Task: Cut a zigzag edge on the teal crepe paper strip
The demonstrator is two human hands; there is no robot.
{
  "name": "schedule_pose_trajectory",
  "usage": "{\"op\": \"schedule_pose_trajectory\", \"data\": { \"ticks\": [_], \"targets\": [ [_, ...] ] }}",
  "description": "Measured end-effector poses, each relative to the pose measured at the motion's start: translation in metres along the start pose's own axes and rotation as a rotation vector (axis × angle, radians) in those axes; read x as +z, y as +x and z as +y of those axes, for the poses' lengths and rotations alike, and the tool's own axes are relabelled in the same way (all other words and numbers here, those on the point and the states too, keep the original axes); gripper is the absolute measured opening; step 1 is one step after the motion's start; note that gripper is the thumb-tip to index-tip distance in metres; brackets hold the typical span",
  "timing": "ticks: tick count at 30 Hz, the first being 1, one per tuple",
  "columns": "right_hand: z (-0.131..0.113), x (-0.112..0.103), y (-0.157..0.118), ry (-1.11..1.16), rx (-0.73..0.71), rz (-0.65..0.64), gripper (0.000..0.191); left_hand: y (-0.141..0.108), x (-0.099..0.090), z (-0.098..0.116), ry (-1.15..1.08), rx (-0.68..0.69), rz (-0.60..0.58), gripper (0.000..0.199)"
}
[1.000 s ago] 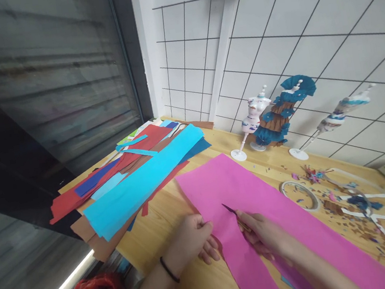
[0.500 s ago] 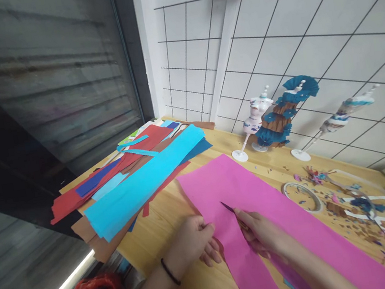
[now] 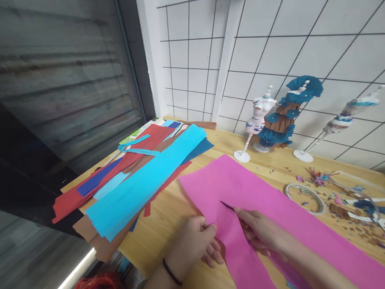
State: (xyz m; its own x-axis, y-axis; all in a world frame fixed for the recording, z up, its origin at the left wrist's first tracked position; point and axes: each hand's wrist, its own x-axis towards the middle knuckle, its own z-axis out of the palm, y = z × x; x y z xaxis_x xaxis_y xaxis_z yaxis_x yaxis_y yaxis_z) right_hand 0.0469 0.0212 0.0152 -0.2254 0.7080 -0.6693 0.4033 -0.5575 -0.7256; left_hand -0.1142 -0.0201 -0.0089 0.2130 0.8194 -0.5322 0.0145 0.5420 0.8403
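A large sheet of pink crepe paper point(image 3: 234, 181) lies across the wooden table, split by a long cut into a narrower strip on the left and a wider part on the right. My right hand point(image 3: 259, 231) is closed round a pair of scissors point(image 3: 227, 205), whose dark blades lie on the paper at the head of the cut; the handles are mostly hidden by my fingers. At the sheet's left edge, my left hand point(image 3: 203, 239) is closed with thumb and fingertips pinching the paper.
Left of the sheet lies a pile of coloured paper, a bright blue piece point(image 3: 148, 185) on top. Behind stand small dress-form stands, one white point(image 3: 256, 115), one dressed in blue and brown ruffles point(image 3: 283, 121). A tape roll point(image 3: 305, 199) and paper scraps point(image 3: 364, 230) lie at right.
The view has shifted very slightly. Both hands, the scissors and the pink paper keep nearly the same place, and the scissor blades look a little more closed.
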Motion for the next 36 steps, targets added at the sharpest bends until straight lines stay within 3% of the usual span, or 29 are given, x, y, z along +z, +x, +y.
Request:
{"op": "schedule_pose_trajectory", "data": {
  "ticks": [36],
  "targets": [
    [-0.007,0.001,0.017,-0.023,-0.093,-0.032,0.037,-0.001,0.002,0.002,-0.005,-0.003,0.001,0.018]
  ]
}}
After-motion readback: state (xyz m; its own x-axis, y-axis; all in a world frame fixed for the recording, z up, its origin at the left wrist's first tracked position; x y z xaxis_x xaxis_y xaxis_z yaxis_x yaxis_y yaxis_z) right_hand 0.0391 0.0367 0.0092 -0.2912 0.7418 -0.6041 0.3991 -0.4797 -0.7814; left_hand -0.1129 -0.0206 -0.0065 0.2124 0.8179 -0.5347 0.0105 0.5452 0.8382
